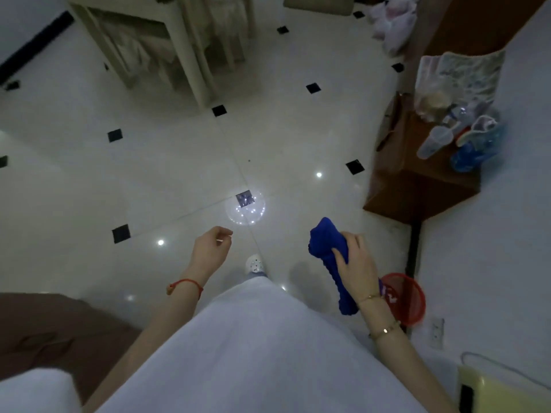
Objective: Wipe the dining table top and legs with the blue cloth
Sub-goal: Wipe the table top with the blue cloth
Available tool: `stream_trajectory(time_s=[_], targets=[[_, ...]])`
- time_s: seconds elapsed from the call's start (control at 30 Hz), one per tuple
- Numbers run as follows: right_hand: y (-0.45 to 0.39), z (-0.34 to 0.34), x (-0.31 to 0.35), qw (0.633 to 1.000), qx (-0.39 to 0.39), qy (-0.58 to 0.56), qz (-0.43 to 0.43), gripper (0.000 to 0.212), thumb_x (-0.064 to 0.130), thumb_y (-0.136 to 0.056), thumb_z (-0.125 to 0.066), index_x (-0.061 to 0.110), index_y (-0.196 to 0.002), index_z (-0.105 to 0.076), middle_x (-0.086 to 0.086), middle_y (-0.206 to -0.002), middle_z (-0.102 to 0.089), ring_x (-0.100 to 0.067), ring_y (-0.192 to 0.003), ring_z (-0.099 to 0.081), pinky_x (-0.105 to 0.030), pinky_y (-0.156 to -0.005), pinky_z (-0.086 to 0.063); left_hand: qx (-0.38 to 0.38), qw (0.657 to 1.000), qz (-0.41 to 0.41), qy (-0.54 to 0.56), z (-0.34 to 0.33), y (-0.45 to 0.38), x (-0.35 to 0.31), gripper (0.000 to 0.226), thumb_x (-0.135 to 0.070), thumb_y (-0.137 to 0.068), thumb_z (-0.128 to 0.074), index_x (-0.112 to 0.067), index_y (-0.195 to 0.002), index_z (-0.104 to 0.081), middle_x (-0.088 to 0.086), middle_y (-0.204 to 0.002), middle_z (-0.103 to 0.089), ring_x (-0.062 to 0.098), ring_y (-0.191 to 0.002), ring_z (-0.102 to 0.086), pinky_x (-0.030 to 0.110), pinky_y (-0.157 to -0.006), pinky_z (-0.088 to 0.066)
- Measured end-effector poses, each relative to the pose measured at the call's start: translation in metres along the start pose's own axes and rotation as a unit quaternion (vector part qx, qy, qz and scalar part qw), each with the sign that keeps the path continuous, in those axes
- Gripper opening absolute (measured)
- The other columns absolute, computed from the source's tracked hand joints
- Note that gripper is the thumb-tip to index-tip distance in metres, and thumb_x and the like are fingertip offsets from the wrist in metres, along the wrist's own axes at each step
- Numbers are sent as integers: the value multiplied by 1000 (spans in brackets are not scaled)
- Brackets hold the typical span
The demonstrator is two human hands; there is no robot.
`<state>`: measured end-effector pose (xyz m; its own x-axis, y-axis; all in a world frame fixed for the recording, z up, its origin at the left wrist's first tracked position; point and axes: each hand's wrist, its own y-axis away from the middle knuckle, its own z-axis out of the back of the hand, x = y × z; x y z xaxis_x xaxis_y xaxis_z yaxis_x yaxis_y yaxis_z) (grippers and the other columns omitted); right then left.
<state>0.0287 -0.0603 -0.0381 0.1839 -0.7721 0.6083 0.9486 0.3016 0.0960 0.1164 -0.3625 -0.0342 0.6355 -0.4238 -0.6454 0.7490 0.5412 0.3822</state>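
Blue cloth, soft ribbed fabric bunched into a long roll, at 4 o'clock in the head view, gripped around its middle by right hand, fingers curled over it; lower end hangs past the wrist. Left hand at 6 o'clock holds nothing, fingers loosely curled, hanging free. Glossy pale tiled floor with small black diamond insets and light glare spots. Pale wooden dining table at 11 o'clock, only legs and lower frame visible, top cut off by the frame edge, blurry. Brown wooden cabinet at 2 o'clock carries clear plastic cups and other clutter, possibly bags, too blurred to tell. Red plastic basket is partly hidden behind the right wrist.
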Motion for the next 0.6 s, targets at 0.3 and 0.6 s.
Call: stream_trajectory(time_s=[0.3,0.6], targets=[[-147,-75,48,995,87,52,19,27,21,-98,-50,12,-124,-51,-5,-116,-49,-14,-82,-52,-28,-68,-44,-35,994,104,27,72,-105,55,22,-11,-93,-56,-9,-110,-68,9,-110,-69,19,-93,-60,23,-85,-42],[-251,-120,62,980,143,118,-65,29,20,-98,-50,6,-123,-50,-14,-117,-49,-21,-85,-51,-33,-70,-45,-14,983,176,45,111,-213,82,22,-12,-90,-55,-10,-107,-70,11,-109,-72,27,-101,-67,38,-98,-50]])
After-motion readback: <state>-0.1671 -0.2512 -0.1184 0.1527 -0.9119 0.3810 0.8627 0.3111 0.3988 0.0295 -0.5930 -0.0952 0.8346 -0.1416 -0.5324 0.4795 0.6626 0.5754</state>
